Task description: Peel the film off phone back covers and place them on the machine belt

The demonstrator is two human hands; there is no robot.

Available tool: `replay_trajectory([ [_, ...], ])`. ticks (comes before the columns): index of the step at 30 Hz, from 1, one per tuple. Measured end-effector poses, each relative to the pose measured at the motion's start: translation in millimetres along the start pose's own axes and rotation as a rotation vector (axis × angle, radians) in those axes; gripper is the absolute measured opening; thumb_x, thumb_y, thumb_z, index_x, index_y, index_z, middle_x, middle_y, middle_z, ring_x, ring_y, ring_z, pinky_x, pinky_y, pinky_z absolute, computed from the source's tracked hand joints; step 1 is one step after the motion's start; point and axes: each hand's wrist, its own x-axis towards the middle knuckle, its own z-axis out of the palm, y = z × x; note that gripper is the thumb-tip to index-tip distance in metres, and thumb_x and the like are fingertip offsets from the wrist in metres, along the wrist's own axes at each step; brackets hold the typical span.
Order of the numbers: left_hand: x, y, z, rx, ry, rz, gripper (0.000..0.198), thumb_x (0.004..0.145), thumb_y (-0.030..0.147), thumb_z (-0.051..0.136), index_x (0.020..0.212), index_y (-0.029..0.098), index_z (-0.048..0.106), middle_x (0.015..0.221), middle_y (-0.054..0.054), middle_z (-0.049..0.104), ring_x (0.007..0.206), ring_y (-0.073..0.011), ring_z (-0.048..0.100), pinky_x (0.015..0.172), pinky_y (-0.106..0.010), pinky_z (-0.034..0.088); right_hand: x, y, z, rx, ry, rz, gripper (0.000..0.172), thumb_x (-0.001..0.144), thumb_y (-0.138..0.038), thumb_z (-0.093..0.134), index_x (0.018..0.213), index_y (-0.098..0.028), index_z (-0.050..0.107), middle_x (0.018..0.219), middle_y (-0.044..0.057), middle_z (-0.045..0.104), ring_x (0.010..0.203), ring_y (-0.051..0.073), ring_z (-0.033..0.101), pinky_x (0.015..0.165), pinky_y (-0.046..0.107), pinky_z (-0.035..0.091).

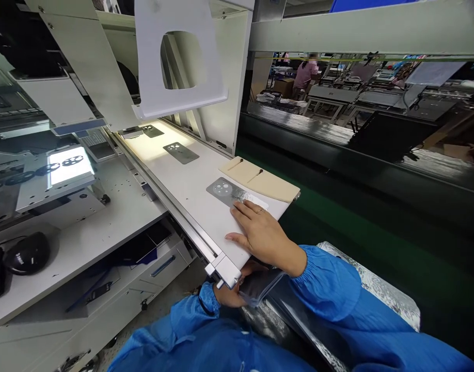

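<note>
My right hand (260, 232) lies flat on the white conveyor belt (190, 186), fingers stretched out and pressing on the near end of a grey phone back cover (227, 191) with round camera holes. My left hand (229, 294) is below the belt's end, fingers wrapped round a stack of dark glossy covers (258, 287). Both arms wear blue sleeves. Further up the belt lies a second grey cover (180, 153), and a third cover (152, 130) sits under the machine's light.
A beige pad (260, 178) with two thin sticks lies beside the belt. A white machine housing (183, 57) hangs over the belt. A lit inspection screen (70, 165) and black mouse (28, 253) are at left. A green conveyor (357, 227) runs at right; a person works far behind.
</note>
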Motion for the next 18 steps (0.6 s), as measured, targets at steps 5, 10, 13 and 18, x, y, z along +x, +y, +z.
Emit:
replay_trajectory([
  [5,-3.7,-2.5,1.1,0.034,0.007,-0.02,0.065,0.075,0.05,0.063,0.128,0.015,0.049,0.121,-0.016,0.061,0.118,-0.0325,0.054,0.104,-0.046,0.043,3.6,0.2,-2.8,0.017,-0.029,0.034,0.074,0.089,-0.063,0.045,0.136,-0.005,0.047,0.143,0.016,0.039,0.132,0.036,0.034,0.11,0.048,0.032],
  [10,-0.5,-2.3,3.3,-0.007,0.015,-0.018,0.068,0.072,0.053,0.065,0.127,0.015,0.051,0.12,-0.016,0.06,0.116,-0.0335,0.055,0.102,-0.046,0.043,6.8,3.1,-2.2,0.02,-0.019,0.049,0.071,0.09,-0.059,0.047,0.135,-0.005,0.047,0.143,0.017,0.04,0.132,0.037,0.033,0.11,0.049,0.033],
  [13,1.2,-1.2,3.4,-0.01,0.016,-0.034,0.068,0.07,0.052,0.066,0.126,0.016,0.051,0.121,-0.016,0.06,0.114,-0.0331,0.056,0.1,-0.045,0.045,8.4,3.1,-3.2,0.017,-0.033,0.068,0.071,0.09,-0.059,0.047,0.135,-0.004,0.047,0.143,0.017,0.039,0.132,0.036,0.033,0.11,0.049,0.032],
  [18,2.2,2.4,2.0,-0.009,0.04,0.001,0.063,0.073,0.051,0.061,0.125,0.017,0.051,0.118,-0.016,0.062,0.111,-0.0327,0.058,0.097,-0.045,0.047,8.5,-0.9,-7.4,0.008,-0.051,0.106,0.071,0.091,-0.06,0.045,0.136,-0.005,0.047,0.143,0.016,0.039,0.132,0.036,0.033,0.109,0.048,0.033],
])
